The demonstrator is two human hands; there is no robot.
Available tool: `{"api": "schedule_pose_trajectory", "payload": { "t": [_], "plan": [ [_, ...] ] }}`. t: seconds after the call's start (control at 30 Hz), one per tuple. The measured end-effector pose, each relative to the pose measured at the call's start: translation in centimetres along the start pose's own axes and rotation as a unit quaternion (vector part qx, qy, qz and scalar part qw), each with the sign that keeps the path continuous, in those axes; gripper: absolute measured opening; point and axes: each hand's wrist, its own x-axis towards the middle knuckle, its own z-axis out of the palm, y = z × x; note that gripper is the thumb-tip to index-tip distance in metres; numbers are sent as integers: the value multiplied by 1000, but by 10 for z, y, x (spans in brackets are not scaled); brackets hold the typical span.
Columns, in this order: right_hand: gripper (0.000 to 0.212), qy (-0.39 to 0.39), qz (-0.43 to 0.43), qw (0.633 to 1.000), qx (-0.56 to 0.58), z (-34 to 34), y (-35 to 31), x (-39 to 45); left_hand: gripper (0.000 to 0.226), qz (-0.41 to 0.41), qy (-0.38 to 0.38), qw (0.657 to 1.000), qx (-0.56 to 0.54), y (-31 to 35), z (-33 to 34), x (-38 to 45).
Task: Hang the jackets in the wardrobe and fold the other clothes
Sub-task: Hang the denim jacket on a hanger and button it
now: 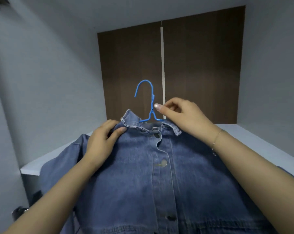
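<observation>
Two hands steady your denim jacket [143, 174]: left hand [102, 141] gripping the collar, right hand [178, 114] pinching the blue hanger [148, 100] beside its upright hook, nearer it.

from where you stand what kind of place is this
Probably a bedroom or dressing area at home. A denim jacket on a blue hanger lies on a white surface, with dark wood panels, likely wardrobe doors, behind it.
</observation>
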Motion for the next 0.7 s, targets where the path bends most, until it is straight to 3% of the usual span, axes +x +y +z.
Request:
{"api": "schedule_pose_trajectory", "payload": {
  "t": [0.17,0.27,0.4,0.53,0.6,0.7],
  "plan": [
    [51,-43,-49,994,89,-11,-82,-28,32,68,14,998,-10,38,-42,-29],
    [57,-87,-37,987,133,-8,-125,-53,15,69,-39,996,-44,40,-54,-67],
    [58,-152,56,986,48,10,-145,-106,17,71,-101,991,-44,31,-62,-133],
    [48,-276,120,952,-51,35,-140,-175,13,78,-148,986,-12,22,-65,-203],
    [33,-315,154,936,34,42,-138,-206,16,68,-151,986,-8,21,-74,-229],
    [33,-237,170,931,219,51,-133,-243,21,45,-147,988,-20,16,-95,-246]
  ]
}}
